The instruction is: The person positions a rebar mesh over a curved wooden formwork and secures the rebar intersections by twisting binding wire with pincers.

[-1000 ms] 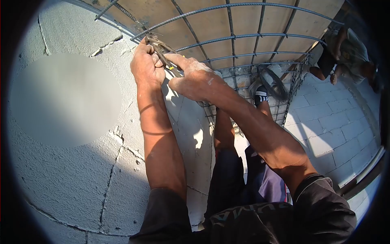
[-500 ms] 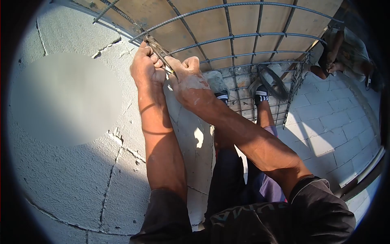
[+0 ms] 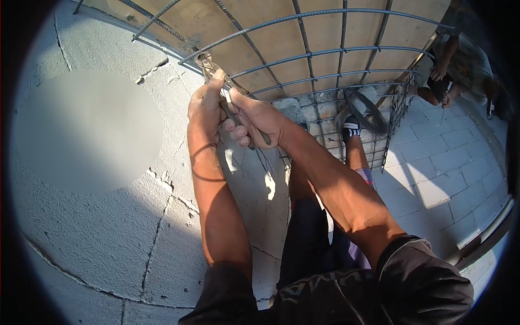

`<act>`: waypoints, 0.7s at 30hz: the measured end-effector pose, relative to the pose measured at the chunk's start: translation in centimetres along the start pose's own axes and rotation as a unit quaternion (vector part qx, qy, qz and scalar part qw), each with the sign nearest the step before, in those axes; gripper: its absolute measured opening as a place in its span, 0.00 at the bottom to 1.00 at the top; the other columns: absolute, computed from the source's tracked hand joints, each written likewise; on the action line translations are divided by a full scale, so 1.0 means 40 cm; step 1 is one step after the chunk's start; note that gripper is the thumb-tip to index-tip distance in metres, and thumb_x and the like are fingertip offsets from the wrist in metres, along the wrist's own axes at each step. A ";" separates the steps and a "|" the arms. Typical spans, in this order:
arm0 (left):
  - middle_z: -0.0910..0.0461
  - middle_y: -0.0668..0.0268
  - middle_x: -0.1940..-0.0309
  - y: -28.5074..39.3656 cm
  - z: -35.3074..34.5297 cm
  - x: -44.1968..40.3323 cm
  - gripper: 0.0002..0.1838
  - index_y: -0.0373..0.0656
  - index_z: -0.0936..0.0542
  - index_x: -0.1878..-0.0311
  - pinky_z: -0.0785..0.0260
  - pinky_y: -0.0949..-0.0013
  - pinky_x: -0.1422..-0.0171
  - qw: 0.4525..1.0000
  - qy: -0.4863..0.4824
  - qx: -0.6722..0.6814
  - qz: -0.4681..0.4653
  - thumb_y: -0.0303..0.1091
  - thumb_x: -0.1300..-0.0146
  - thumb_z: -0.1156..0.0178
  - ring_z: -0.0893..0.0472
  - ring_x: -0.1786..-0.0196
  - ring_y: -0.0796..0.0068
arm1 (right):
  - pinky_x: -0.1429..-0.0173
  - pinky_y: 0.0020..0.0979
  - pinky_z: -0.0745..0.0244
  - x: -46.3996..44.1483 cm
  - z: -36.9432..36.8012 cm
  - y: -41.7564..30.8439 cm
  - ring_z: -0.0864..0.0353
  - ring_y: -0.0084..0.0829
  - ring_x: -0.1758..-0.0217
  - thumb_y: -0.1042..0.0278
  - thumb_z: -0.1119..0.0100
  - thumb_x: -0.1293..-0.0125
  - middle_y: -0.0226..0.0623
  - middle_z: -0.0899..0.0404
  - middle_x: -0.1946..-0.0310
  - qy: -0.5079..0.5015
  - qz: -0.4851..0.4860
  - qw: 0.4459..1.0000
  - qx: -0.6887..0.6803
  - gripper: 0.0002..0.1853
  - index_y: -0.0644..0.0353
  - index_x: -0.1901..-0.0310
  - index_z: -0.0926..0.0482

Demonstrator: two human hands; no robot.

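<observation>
My left hand (image 3: 206, 111) is closed, thumb raised, around thin tie wire (image 3: 207, 67) that runs up to a rebar crossing. Against it, my right hand (image 3: 260, 119) grips pliers (image 3: 264, 137) with dark handles; fingers hide most of the tool. Loose wire ends (image 3: 264, 162) hang below the right hand. Both hands are just under the lower left corner of the rebar grid (image 3: 309, 54), which stands in front of a tan board (image 3: 325, 30).
A pale block wall (image 3: 97, 233) with cracked joints is on the left. A coil of dark wire (image 3: 365, 111) lies by my shoe (image 3: 351, 129) on lower mesh. Another person (image 3: 460, 70) crouches at the upper right beside a block surface (image 3: 444, 146).
My hands have drawn together slightly lower, away from the rebar corner. The pliers have turned in my right hand, and wire ends now show beneath it. The other person's hands have separated.
</observation>
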State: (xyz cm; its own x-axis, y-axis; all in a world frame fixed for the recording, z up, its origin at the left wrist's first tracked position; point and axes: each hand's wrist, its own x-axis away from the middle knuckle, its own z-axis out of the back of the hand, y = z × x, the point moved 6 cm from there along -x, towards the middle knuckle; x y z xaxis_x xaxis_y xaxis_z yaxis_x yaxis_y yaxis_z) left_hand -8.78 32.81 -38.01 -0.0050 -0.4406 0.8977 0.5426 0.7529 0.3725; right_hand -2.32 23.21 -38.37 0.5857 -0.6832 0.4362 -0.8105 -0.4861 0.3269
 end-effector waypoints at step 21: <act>0.18 0.40 0.54 0.016 -0.120 -0.068 0.32 0.20 0.25 0.47 0.25 0.55 0.47 0.923 0.239 -0.296 -0.061 0.50 0.29 0.45 0.16 0.52 0.46 | 0.54 0.41 0.21 0.009 0.166 -0.054 0.15 0.45 0.58 0.50 0.39 0.35 0.52 0.17 0.63 0.368 0.094 0.757 0.532 0.22 0.66 0.58 0.22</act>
State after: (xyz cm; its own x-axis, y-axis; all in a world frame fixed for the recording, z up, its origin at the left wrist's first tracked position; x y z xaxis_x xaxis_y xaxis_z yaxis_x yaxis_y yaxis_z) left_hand -4.40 32.14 -41.36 0.1971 -0.7766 0.5983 0.9274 0.3456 0.1431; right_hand -0.44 20.40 -44.48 -0.0108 -0.4969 0.8677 -0.2015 -0.8489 -0.4886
